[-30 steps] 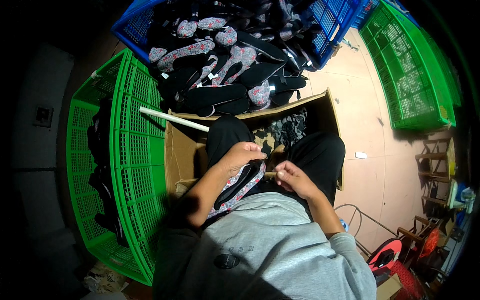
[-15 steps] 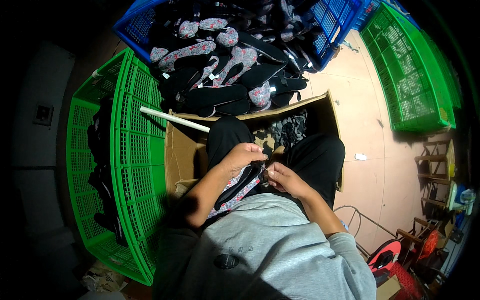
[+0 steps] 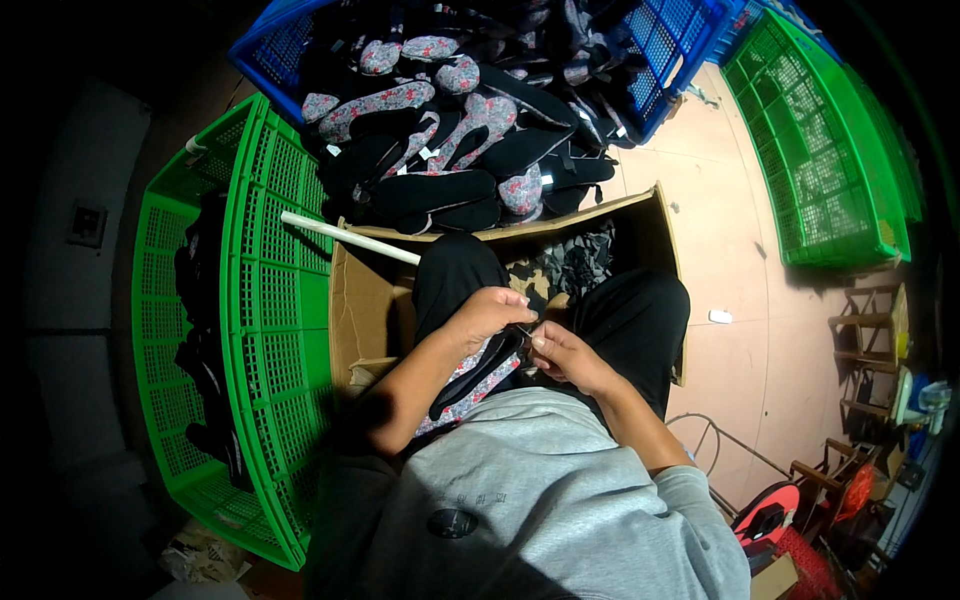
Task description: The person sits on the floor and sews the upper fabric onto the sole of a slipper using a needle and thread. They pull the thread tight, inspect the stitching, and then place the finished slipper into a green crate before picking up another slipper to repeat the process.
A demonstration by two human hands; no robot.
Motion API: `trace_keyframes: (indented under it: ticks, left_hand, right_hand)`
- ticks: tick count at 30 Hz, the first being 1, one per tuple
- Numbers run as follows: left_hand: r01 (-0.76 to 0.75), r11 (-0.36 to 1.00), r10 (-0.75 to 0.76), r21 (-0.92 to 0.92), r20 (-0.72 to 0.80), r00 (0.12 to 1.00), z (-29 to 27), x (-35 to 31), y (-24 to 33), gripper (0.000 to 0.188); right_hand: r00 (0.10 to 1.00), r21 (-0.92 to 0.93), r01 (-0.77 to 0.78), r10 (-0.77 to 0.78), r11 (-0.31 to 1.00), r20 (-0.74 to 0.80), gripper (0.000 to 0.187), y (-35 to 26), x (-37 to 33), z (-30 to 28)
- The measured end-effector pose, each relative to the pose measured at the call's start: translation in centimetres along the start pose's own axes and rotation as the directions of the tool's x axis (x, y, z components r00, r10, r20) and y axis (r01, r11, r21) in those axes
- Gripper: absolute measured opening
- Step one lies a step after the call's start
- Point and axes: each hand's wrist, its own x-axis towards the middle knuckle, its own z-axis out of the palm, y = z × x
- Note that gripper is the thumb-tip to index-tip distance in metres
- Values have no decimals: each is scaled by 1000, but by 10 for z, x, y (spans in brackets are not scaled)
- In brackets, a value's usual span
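Observation:
On my lap lies a black slipper (image 3: 484, 384) with grey floral fabric and red flecks, partly covered by my left forearm. Closed at the fingertips, my left hand (image 3: 490, 313) pinches its dark far edge. My right hand (image 3: 566, 356) is closed too, thumb against fingers, right beside the left fingertips. A thin, short thing shows between the two hands at the right fingertips; it is too small to name. Beyond my hands, an open cardboard box (image 3: 375, 290) sits around my knees with dark fabric scraps (image 3: 580, 255) in it.
A blue crate (image 3: 268, 60) and a heap of floral and black slippers (image 3: 440, 130) stand ahead. Green crates (image 3: 285, 330) are close on my left, another green crate (image 3: 815, 150) at the far right. A white stick (image 3: 350, 238) crosses the box's rim. Wooden racks (image 3: 868, 335) stand right.
My right hand has shifted very slightly up and left, nearer the left fingertips. The left hand and the slipper stay almost where they were.

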Motion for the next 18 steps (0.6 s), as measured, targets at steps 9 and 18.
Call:
trace_keyframes:
  ticks: [9,18]
  left_hand:
    - [-15,1000,15,5,-24,1000,1,1,-2,11]
    - [-20,998,21,51,-21,1000,2,2,-2,10]
  right_hand:
    - [999,22,-39,39,999,-8,21,0,2,0]
    - [999,65,-45,47,997,-28,20,4,4,1]
